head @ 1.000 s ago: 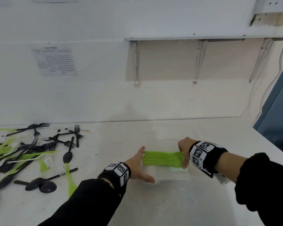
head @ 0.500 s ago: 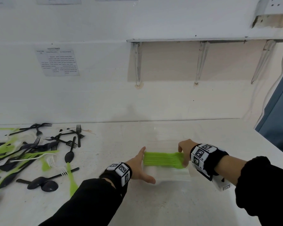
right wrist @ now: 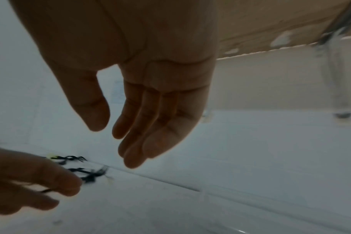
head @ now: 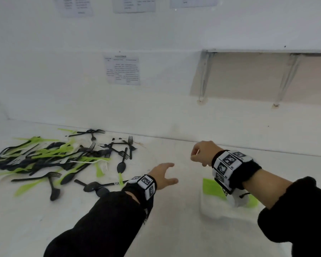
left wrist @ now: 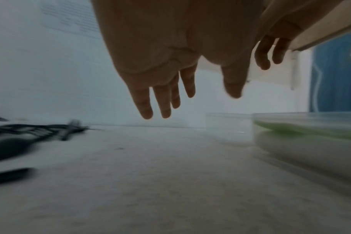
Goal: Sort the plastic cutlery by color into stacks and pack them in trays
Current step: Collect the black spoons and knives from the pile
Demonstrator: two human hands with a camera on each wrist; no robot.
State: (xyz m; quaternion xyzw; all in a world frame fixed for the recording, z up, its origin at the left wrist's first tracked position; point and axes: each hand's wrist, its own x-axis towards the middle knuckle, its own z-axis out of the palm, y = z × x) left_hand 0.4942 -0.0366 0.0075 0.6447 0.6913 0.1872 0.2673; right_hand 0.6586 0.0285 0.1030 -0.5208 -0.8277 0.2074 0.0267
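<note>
A stack of green cutlery (head: pixel 210 187) lies in a clear plastic tray (head: pixel 209 210) at the lower right of the head view, partly hidden by my right wrist; the same tray (left wrist: pixel 303 142) shows in the left wrist view. My left hand (head: pixel 165 175) hovers empty over the table left of the tray, fingers spread (left wrist: pixel 162 101). My right hand (head: pixel 200 153) hangs above the table beyond the tray, fingers relaxed and empty (right wrist: pixel 142 126). A mixed pile of black, green and white cutlery (head: pixel 59 160) lies on the left.
The white table (head: pixel 174 229) meets a white wall with paper notices (head: pixel 122 70). A shelf on metal brackets (head: pixel 204 75) hangs at the upper right. A second clear tray (left wrist: pixel 228 125) stands behind the filled one.
Both hands have let go of the green stack, which now lies in the tray. They have lifted away and moved left toward the pile; the head view has swung left.
</note>
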